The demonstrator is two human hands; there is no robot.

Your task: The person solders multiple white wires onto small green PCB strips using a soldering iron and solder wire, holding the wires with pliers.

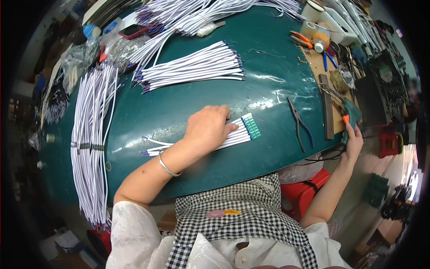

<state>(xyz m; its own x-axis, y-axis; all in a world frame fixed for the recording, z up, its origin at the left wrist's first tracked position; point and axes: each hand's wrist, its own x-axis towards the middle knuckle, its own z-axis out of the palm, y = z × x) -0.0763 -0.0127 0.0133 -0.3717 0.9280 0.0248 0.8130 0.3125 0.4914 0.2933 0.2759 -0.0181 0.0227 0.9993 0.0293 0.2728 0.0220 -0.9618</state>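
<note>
My left hand lies over a small row of white cables, its fingers curled down on them and the thumb pointing right. Small green circuit boards sit side by side at the cables' right ends. Stripped, coloured wire tips show at the left ends. Off the table's right edge, my right hand is closed around a green tool with an orange part; its exact kind is hard to make out. Black cord hangs near that hand. Long-nose pliers lie on the table between my hands.
A loose bundle of white cables lies farther back on the green table, with another pile behind it. A tied bundle hangs over the left edge. At the right are a dark bar, orange-handled cutters and bottles.
</note>
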